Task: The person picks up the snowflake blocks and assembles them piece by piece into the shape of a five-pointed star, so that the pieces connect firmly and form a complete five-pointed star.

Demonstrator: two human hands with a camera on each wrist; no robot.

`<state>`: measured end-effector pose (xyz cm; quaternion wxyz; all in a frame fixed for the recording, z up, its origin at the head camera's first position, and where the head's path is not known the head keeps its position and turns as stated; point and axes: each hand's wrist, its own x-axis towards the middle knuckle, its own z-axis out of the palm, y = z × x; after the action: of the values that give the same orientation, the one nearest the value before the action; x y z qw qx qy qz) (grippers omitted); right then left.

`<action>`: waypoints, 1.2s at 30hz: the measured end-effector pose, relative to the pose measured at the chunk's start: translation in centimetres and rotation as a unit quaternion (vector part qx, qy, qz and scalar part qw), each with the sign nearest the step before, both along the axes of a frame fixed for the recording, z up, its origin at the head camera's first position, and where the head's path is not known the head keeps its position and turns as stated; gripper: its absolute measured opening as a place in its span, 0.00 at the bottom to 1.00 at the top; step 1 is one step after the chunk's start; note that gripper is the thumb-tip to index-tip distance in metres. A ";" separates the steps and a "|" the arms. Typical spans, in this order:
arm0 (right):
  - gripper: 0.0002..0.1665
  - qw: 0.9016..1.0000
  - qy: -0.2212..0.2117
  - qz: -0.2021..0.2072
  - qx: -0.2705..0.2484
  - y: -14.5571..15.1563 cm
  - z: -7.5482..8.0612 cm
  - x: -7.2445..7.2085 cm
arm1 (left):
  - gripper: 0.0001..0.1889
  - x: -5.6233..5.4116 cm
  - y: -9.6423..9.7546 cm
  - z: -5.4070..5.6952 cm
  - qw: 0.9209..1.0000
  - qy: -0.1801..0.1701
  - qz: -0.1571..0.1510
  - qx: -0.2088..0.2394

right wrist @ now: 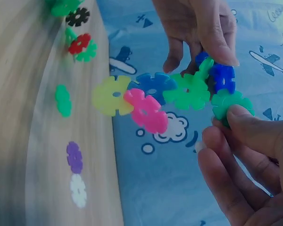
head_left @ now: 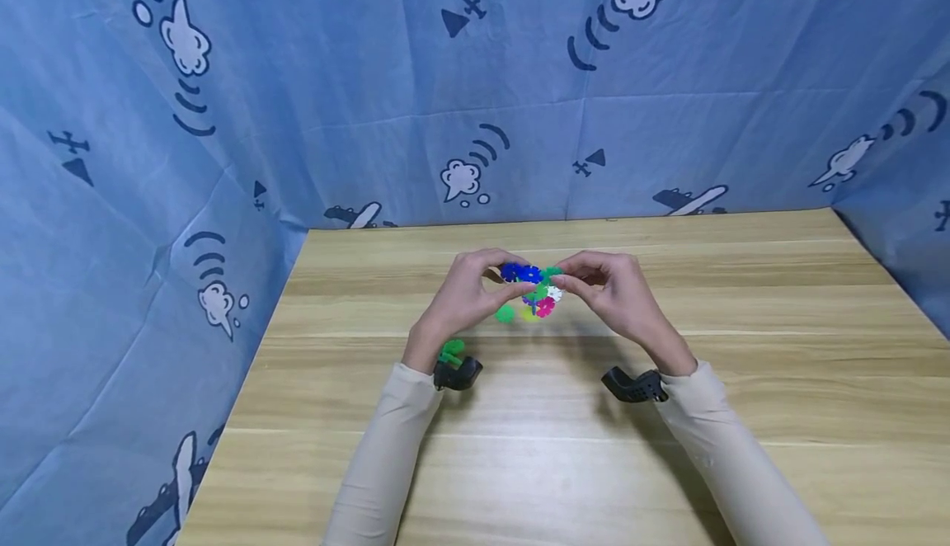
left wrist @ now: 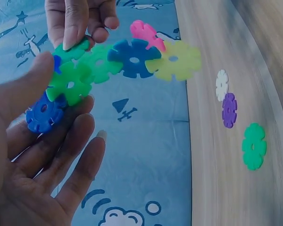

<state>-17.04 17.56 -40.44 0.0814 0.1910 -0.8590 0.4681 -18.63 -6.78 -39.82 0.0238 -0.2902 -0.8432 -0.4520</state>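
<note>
Both hands hold up a chain of slotted plastic flower discs above the table. My left hand (head_left: pixel 475 292) pinches it at a light green disc (left wrist: pixel 61 81) and a dark blue disc (left wrist: pixel 35 117), its other fingers spread below. Between thumb and fingers, my right hand (head_left: pixel 614 292) pinches a green disc (right wrist: pixel 222 98) beside the dark blue part. From the light green discs the chain runs on to a blue disc (left wrist: pixel 122 52), then a yellow disc (left wrist: pixel 185 69) and a pink disc (right wrist: pixel 153 117) at the free end.
On the wooden table (head_left: pixel 549 463) lie a white disc (right wrist: pixel 75 193), a purple disc (right wrist: pixel 74 162) and a loose green disc (right wrist: pixel 62 103). Farther along are a black disc (right wrist: pixel 74 20) and a red disc (right wrist: pixel 76 44) joined with green ones. A patterned blue curtain (head_left: pixel 519 59) hangs behind.
</note>
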 end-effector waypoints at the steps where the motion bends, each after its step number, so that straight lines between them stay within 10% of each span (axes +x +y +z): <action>1: 0.07 1.000 0.005 -0.003 0.003 0.0 0.0 0.1 | 0.16 0.0 0.0 0.0 1.000 0.001 0.000 0.000; 9: 0.07 1.000 0.017 -0.011 -0.005 -0.3 0.1 0.1 | 0.15 0.2 0.1 0.1 1.000 0.011 0.004 0.021; 20: 0.02 0.984 0.173 0.007 0.038 -0.6 0.2 0.3 | 0.14 0.3 0.4 0.2 0.999 0.048 0.005 0.019; 36: 0.03 0.987 0.158 0.019 0.006 -1.1 0.3 0.5 | 0.15 0.5 0.0 0.6 0.999 0.017 0.018 0.043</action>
<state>-16.52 16.45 -40.17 0.2061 0.2787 -0.8344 0.4286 -18.12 -6.79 -39.26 0.0586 -0.2812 -0.8278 -0.4820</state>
